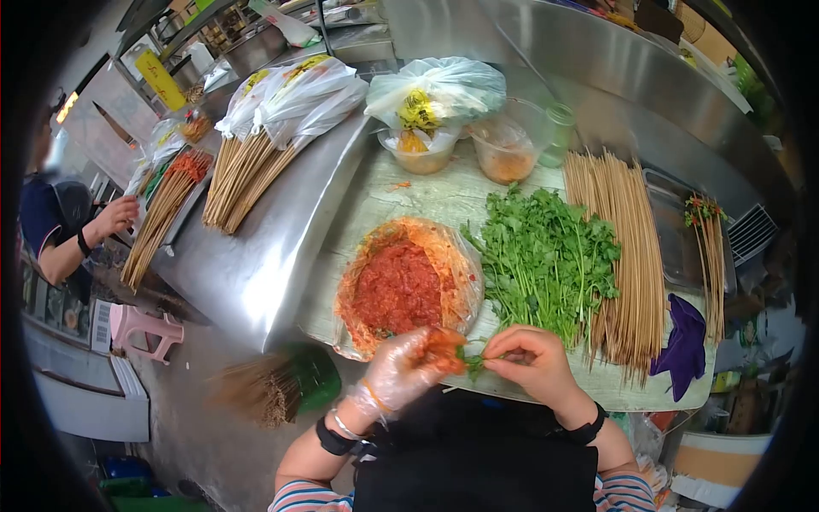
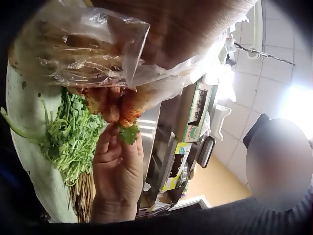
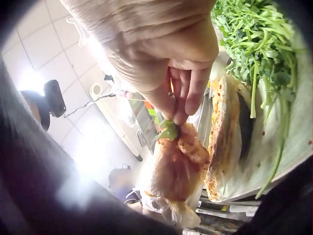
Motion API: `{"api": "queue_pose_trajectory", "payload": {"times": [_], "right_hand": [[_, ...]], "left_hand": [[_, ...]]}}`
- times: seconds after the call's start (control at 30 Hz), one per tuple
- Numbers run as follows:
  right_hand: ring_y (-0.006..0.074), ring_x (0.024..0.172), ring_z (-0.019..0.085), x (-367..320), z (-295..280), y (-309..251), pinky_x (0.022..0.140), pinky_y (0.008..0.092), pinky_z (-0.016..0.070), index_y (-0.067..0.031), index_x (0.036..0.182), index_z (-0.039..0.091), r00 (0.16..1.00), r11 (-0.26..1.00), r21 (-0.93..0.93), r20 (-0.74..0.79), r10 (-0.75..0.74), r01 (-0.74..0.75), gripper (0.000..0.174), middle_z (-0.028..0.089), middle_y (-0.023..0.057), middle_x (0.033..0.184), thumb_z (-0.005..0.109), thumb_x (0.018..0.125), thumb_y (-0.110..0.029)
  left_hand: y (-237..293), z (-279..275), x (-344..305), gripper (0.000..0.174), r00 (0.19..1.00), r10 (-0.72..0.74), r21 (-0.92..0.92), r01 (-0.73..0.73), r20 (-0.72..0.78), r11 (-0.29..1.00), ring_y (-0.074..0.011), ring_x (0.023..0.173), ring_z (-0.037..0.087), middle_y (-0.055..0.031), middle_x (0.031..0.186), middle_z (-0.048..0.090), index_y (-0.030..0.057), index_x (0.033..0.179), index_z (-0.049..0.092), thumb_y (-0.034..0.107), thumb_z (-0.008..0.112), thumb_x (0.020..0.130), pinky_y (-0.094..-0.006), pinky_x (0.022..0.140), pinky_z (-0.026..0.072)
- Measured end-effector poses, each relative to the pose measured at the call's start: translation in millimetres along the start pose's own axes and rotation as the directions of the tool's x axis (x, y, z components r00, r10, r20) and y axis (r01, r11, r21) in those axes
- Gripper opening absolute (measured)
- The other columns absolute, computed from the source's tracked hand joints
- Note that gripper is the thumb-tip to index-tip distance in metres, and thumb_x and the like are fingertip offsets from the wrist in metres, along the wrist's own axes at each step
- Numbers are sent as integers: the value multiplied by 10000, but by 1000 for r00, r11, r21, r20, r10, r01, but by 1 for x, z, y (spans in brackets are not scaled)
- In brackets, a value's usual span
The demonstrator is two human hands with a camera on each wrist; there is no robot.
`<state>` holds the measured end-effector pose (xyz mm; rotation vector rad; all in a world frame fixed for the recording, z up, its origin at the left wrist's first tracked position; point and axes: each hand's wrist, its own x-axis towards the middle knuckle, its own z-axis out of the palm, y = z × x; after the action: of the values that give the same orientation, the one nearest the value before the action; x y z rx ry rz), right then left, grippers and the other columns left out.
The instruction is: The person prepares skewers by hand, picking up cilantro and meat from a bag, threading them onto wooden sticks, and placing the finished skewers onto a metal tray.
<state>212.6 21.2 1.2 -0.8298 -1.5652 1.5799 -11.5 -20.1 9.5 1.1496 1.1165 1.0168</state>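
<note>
The left hand (image 1: 394,373), in a clear plastic glove smeared red at the fingertips, pinches a cilantro sprig (image 1: 472,362) near the table's front edge. The bare right hand (image 1: 533,365) holds the same sprig between thumb and fingers, close to the left fingertips. In the right wrist view the green bit (image 3: 168,130) lies between both hands; in the left wrist view a leaf (image 2: 129,134) shows at the bare fingertips. Behind the hands stands a plastic-lined bowl of red minced paste (image 1: 399,286). A heap of cilantro (image 1: 546,260) lies right of it.
Long wooden skewers (image 1: 618,256) lie right of the cilantro, beside a purple cloth (image 1: 681,346) and a metal tray (image 1: 674,205). Tubs (image 1: 505,154) and bagged skewers (image 1: 256,171) stand farther back. Another person (image 1: 64,205) is at the far left, near a pink stool (image 1: 147,331).
</note>
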Motion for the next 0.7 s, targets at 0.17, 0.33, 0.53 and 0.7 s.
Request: {"api": "queue_pose_trajectory", "payload": {"times": [0.17, 0.33, 0.53, 0.7], "right_hand": [[129, 850, 623, -9, -14, 11, 740, 243, 526, -8, 851, 648, 994, 997, 52, -94, 55, -50, 117, 629, 62, 922, 699, 759, 43], [126, 861, 615, -18, -23, 21, 758, 238, 517, -5, 857, 639, 983, 991, 114, -157, 93, -76, 125, 608, 58, 936, 695, 762, 53], [125, 853, 609, -22, -31, 26, 751, 233, 512, 14, 866, 629, 978, 985, 152, -174, 113, -87, 129, 588, 69, 951, 674, 768, 84], [124, 850, 610, -20, -29, 21, 747, 229, 511, 23, 872, 626, 978, 984, 154, -175, 111, -84, 126, 584, 73, 954, 659, 775, 96]], "left_hand": [[20, -65, 28, 130, 942, 250, 567, -82, -225, 820, -143, 824, 637, -105, 905, 686, -32, 922, 670, 4, 658, 798, -280, 718, 514], [26, -97, 70, 161, 918, 355, 942, -263, 177, 210, -316, 766, 616, -133, 820, 642, 41, 832, 677, 51, 691, 672, -381, 685, 502], [17, -78, 91, 109, 911, 197, 927, -332, 363, -173, -328, 797, 595, -126, 880, 600, 62, 765, 636, 82, 614, 660, -416, 696, 496], [11, -75, 98, 101, 905, 200, 920, -337, 375, -202, -335, 761, 585, -132, 812, 582, 61, 743, 617, 128, 630, 668, -427, 661, 488]]}}
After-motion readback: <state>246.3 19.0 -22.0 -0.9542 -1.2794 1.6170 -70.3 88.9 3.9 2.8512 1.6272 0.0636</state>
